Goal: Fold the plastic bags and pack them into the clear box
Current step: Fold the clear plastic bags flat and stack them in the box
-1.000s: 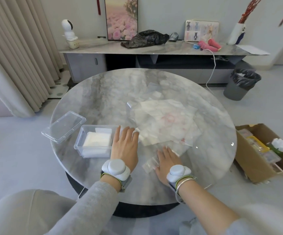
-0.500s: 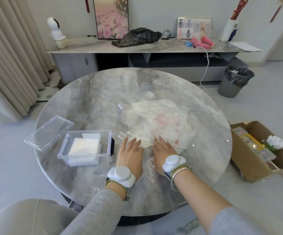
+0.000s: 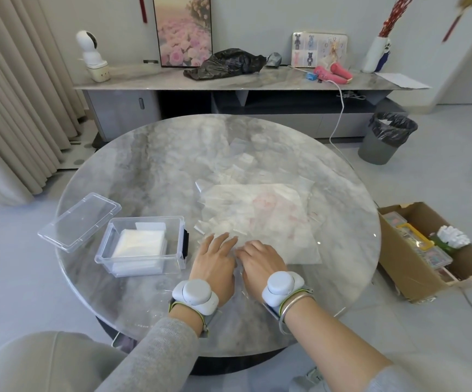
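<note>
Plastic bags (image 3: 260,219), near edge under left fingers (image 3: 221,242), right fingers (image 3: 251,248) curled

A round table with a grey marble-patterned top (image 3: 144,171) stands on a pale floor, with beige pleated curtains (image 3: 11,94) hanging to its left. Behind it runs a long, low grey sideboard (image 3: 121,103) carrying a white round-headed camera on a cream base (image 3: 91,56), a framed picture of pink roses (image 3: 182,29), a crumpled black bin liner (image 3: 226,66), a white panel clock with bear figures (image 3: 318,49), two pink handheld gadgets (image 3: 332,73) and a white vase of red branches (image 3: 376,56). To the right, on the floor, sit a grey waste bin with a black liner (image 3: 384,142) and, nearer, an open brown cardboard box (image 3: 416,273) holding small packaged items.
</note>
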Demonstrator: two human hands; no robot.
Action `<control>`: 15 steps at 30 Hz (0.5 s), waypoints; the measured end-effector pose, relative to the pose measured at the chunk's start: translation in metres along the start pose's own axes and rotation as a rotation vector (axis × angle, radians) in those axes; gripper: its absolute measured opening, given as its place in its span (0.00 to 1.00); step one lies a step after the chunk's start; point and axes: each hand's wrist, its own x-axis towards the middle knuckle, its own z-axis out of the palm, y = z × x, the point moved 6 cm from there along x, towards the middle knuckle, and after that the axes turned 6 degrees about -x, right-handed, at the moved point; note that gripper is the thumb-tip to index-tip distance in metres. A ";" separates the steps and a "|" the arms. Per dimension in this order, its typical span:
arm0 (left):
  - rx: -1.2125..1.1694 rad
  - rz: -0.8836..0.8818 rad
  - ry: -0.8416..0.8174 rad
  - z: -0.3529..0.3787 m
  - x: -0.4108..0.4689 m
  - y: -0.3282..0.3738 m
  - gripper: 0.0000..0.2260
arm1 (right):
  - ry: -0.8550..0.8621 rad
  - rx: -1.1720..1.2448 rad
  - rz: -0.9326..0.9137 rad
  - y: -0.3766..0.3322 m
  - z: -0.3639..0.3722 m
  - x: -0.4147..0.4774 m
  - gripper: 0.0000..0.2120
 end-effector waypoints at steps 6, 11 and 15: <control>-0.014 0.024 0.070 0.001 -0.003 -0.005 0.15 | 0.049 0.072 -0.023 -0.003 -0.006 -0.006 0.20; -0.162 0.027 0.221 -0.005 0.000 -0.014 0.17 | 0.062 0.150 0.105 0.010 -0.017 -0.014 0.23; -0.366 -0.104 0.147 -0.004 -0.003 -0.027 0.16 | -0.007 0.112 0.209 0.029 -0.007 -0.023 0.31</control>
